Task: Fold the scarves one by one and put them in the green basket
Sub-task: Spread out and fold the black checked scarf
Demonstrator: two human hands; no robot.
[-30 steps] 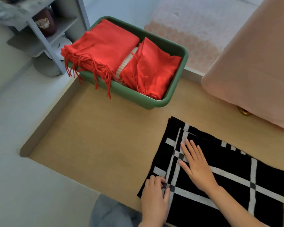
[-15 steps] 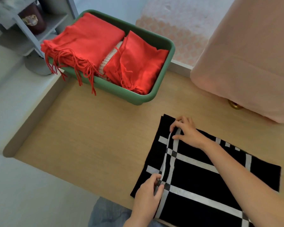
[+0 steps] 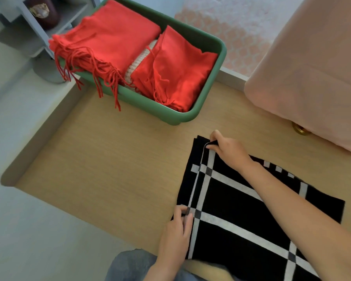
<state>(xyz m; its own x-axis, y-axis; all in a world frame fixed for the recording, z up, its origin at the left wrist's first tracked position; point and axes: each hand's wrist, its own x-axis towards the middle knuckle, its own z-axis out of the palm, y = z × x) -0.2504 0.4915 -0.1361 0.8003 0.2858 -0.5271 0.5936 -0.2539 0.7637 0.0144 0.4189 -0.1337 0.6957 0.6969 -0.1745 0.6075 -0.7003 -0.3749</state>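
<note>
A black scarf with white stripes (image 3: 237,201) lies folded flat on the wooden table (image 3: 114,169) at the lower right. My right hand (image 3: 229,151) pinches its far left corner, lifting the edge slightly. My left hand (image 3: 176,232) pinches the near left corner by the table's front edge. The green basket (image 3: 215,78) stands at the back of the table and holds two folded red scarves, a fringed one (image 3: 109,41) on the left and another (image 3: 176,72) on the right, with a cream knit piece (image 3: 138,61) between them.
A large pink cloth-covered object (image 3: 312,74) fills the back right, with a brass knob (image 3: 300,129) under it. A grey shelf unit (image 3: 28,23) with a dark jar (image 3: 45,13) stands at the upper left, off the table. My denim-clad knee (image 3: 130,266) shows at the bottom.
My right hand went from lying flat on the scarf to the far left corner and now pinches it. My left hand kept its hold at the near corner. The view shifted downward.
</note>
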